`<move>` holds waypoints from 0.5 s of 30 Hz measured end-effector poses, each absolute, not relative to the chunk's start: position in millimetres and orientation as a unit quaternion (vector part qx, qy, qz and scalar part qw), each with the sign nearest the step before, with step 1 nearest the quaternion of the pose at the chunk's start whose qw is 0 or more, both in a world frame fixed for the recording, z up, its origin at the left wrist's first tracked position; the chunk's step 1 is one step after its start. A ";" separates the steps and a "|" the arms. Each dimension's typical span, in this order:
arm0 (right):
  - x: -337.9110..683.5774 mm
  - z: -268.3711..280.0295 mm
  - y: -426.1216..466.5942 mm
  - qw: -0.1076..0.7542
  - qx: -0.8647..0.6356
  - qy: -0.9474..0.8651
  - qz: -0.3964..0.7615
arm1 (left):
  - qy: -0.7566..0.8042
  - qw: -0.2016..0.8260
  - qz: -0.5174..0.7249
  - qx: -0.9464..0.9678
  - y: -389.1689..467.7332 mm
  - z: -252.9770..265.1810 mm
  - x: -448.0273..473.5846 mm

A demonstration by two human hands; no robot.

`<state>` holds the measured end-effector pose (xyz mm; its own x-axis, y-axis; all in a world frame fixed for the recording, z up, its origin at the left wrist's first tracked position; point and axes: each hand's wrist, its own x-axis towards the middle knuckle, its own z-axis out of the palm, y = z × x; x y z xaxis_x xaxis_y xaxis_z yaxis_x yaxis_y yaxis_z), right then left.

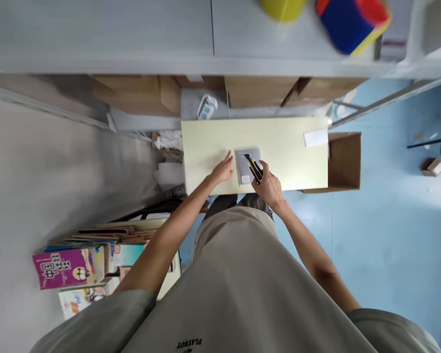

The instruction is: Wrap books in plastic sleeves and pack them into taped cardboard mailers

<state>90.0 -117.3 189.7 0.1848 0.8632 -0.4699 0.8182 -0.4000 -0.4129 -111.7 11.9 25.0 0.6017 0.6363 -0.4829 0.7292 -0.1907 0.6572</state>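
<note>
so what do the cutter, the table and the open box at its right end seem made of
Cutter: probably plastic, by its black and yellow casing; finish too small to judge. Table: perhaps laminate or painted board, smooth, evenly pale. Box: likely cardboard, matt, thin plain brown walls.

Recorded black with yellow on the cutter (255, 169); grey on the flat packet (242, 165), white on its label (245, 179). Pale cream-yellow for the tabletop (290, 162). Logged purple with dark, white-edged characters on a booklet (64, 268). Noted dark blue, red and yellow on the object at upper right (343, 27); brown for a cardboard box (135, 94), taupe for the shirt (235, 284), black for its lettering (189, 343).
</note>
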 end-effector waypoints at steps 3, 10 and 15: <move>103.5 212.9 -63.9 0.154 -0.754 -0.579 0.268 | 0.431 0.415 0.009 0.801 29.5 76.6 -100.8; 114.8 276.6 115.1 0.331 -0.643 -0.682 0.111 | 0.428 0.324 0.256 0.804 103.4 232.5 -73.8; 115.5 289.5 214.0 0.267 -0.674 -0.679 0.119 | 0.430 0.300 0.320 0.789 97.5 294.3 -73.3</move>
<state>115.5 214.0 289.5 0.0505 0.9781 0.2019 0.8504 0.0639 -0.5222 -73.3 97.5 294.3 0.4255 0.8706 0.2469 0.4876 -0.4504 0.7479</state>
